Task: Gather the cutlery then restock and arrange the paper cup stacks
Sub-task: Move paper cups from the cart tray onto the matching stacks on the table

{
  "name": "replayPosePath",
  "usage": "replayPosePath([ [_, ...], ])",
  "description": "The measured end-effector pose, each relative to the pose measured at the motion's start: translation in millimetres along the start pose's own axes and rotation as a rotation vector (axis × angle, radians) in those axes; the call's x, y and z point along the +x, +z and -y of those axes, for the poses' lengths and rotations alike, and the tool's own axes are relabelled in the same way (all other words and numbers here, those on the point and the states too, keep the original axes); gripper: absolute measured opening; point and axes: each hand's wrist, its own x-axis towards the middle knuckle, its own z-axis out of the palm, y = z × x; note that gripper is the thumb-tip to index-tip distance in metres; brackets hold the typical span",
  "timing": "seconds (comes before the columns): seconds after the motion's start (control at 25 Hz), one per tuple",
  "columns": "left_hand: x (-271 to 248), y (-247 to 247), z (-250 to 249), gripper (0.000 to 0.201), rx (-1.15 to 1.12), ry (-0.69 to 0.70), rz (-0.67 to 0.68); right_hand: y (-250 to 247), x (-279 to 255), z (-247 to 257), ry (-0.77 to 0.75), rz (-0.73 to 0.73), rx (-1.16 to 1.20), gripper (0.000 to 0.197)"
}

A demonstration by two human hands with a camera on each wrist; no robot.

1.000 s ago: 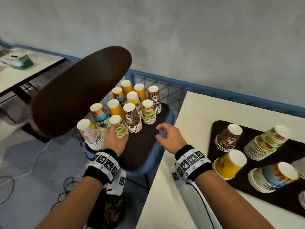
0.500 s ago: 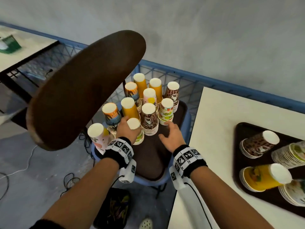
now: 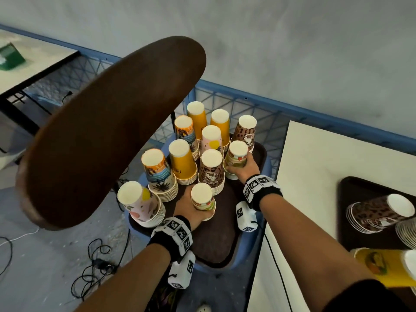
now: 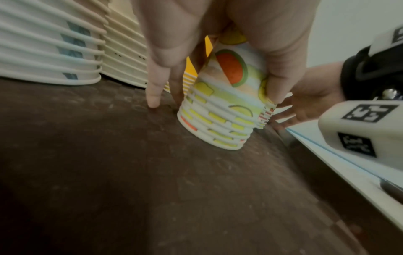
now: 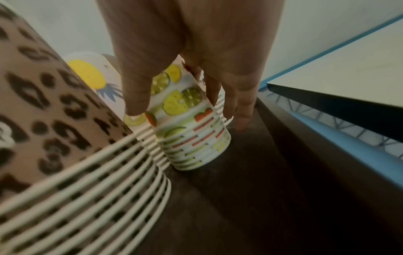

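Each hand grips a fruit-print cup stack standing upside down on the brown tray (image 3: 216, 251): left hand (image 3: 188, 207) fingers (image 4: 153, 89) curl round the near stack (image 3: 202, 199), right hand (image 3: 244, 168) fingers (image 5: 136, 96) round the far stack (image 3: 236, 155).

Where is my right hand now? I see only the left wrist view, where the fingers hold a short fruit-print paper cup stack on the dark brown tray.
Observer: The right hand grips a second fruit-print paper cup stack, beside a leopard-print paper cup stack.
Operator: Does that second stack stand on the tray?
Observer: In the right wrist view its rim seems to sit on the dark brown tray, upright.
Operator: How many stacks are there in all?
Observer: The head view shows eleven upside-down stacks, counting the near fruit-print paper cup stack in the left hand.
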Motion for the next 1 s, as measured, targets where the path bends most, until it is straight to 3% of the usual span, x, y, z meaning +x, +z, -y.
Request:
replayPosePath([
  [0.2,6.9,-2.5,-0.5,0.086,-0.031,0.02,0.046,6.2,0.5,-15.8,-0.005,0.01,0.087,0.086],
  [0.36,1.4,-8.5,-13.2,0.103,-0.087,0.052,0.113,4.4,-5.2,-19.8,-0.055,-0.06,0.079,0.084],
  [0.48,-12.2,-13.7,-38.8,0.084,-0.131,0.118,0.177,-8.3,-19.1,-20.2,-0.099,-0.127,0.126,0.084],
  [0.76,-90.5,13.2,-106.1,0.045,-0.331,0.332,0.235,-109.1,-112.6,-3.4,-0.291,-0.226,0.274,0.072],
  [1.0,-174.8,99.4,-158.4,0.042,-0.467,0.48,0.425,-227.4,-212.6,-23.9,-0.356,-0.329,0.298,0.079],
])
